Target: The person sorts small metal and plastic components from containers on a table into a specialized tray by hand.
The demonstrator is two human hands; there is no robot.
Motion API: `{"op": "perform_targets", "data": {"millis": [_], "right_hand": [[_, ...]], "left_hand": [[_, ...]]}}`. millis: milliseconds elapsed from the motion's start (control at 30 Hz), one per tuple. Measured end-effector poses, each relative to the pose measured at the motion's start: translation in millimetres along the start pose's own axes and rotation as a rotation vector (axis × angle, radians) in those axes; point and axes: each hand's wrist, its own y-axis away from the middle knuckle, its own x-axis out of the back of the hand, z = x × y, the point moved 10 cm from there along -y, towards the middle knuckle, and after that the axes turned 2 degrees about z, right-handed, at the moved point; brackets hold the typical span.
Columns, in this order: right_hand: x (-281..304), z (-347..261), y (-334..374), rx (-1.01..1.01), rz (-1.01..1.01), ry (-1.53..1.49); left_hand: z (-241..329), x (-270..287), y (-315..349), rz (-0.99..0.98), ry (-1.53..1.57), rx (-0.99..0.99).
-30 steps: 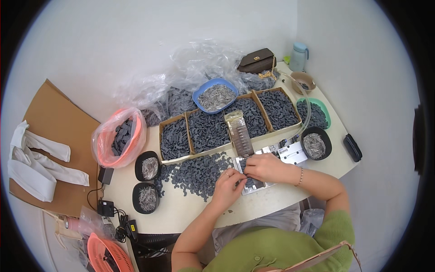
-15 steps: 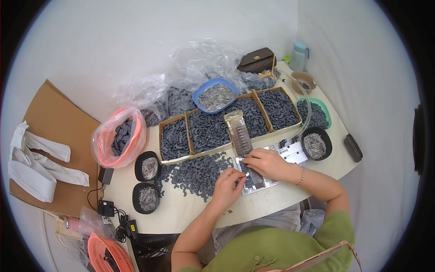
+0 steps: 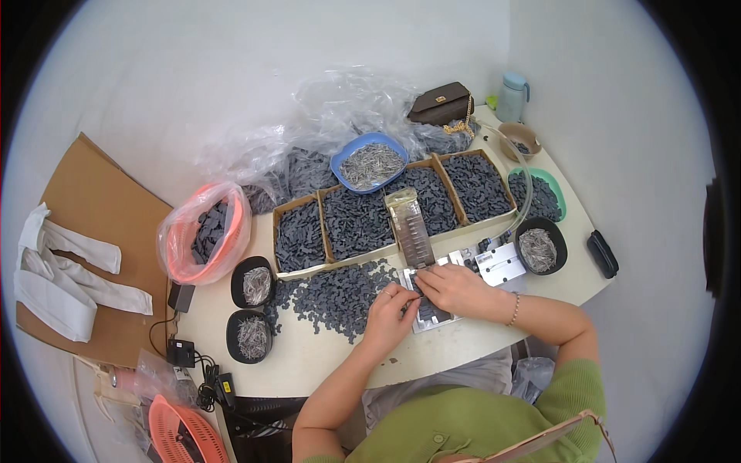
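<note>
My left hand [image 3: 387,315] is at the left edge of a silver metal fixture [image 3: 426,326], thumb and fingers pinched on a small dark piece [image 3: 416,299]. My right hand [image 3: 463,291] leans over the same fixture, its fingers bent together on the dark parts in the middle; what they grip, if anything, is hidden. Beyond the fingers, a clear ribbed plastic tray [image 3: 410,230] slopes up against the cardboard boxes. Loose dark grey parts [image 3: 332,299] lie heaped on the table left of my left hand.
Cardboard boxes [image 3: 363,256] of grey parts line the back, with a blue basin [image 3: 369,162] of metal pins on them. Black bowls [image 3: 248,337] of pins stand left, another black bowl [image 3: 543,245] right. A metal slide unit [image 3: 500,264] with a hose [image 3: 528,189] sits beside the fixture.
My right hand's fingers have shifted slightly down and nearer to my left fingertips over the fixture. My left hand keeps its pinch in nearly the same place.
</note>
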Motion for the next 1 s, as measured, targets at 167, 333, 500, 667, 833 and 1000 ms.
{"op": "perform_targets", "data": {"millis": [167,333,500,667,833,1000], "right_hand": [[-11,18,-4,-0.065,-0.044,-0.149],[-17,17,-9,-0.047,-0.051,-0.120],[-5,17,-3,-0.026,-0.026,-0.123],[-3,25,1,-0.104,-0.004,-0.167],[-11,23,-13,-0.084,-0.059,-0.155],[-16,13,-10,-0.022,-0.120,-0.071]], "left_hand": [[1,0,0,-0.011,-0.002,-0.003],[2,1,-1,0.003,0.004,-0.013],[2,2,0,0.002,0.016,-0.015],[2,1,0,0.009,0.014,-0.031],[1,1,0,0.004,0.014,-0.022],[1,1,1,0.015,0.008,-0.034]]}}
